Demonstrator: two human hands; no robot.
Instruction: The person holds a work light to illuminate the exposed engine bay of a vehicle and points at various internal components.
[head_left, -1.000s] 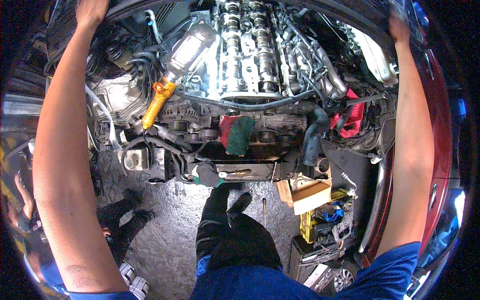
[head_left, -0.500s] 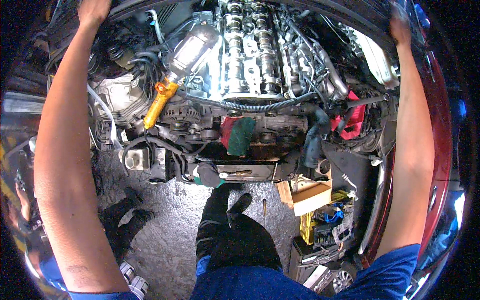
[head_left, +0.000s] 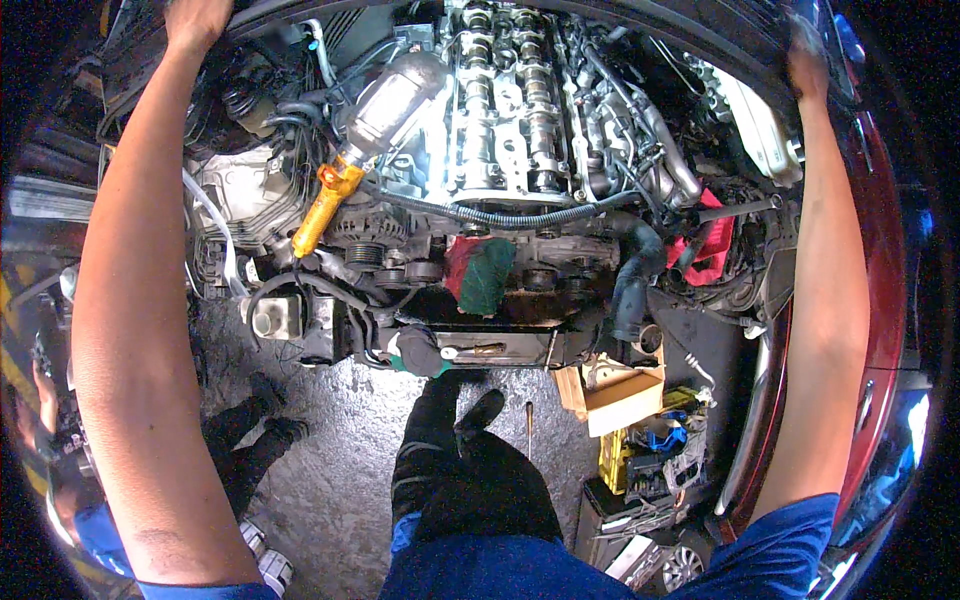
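Observation:
Both my arms reach forward to a dark panel edge (head_left: 440, 17) that spans the far side of the view, like a raised hood. My left hand (head_left: 197, 20) is against it at the upper left, its fingers cut off by the top of the picture. At the upper right my right hand (head_left: 808, 65) touches the same panel; shadow and blur hide its fingers. Between my arms lies an open engine (head_left: 508, 110) with its camshafts bare. A lit work lamp with a yellow handle (head_left: 328, 208) leans on the engine's left side.
A red and green cloth (head_left: 482, 275) lies at the engine's front. A screwdriver-like tool (head_left: 488, 350) rests on the front crossmember. On the floor side stand a cardboard box (head_left: 625, 400) and a tool cart (head_left: 610, 525). Another person's legs (head_left: 250, 440) show at the left.
The view has shifted slightly, so the engine and lamp sit a little farther right in the picture. Both hands stay at the panel.

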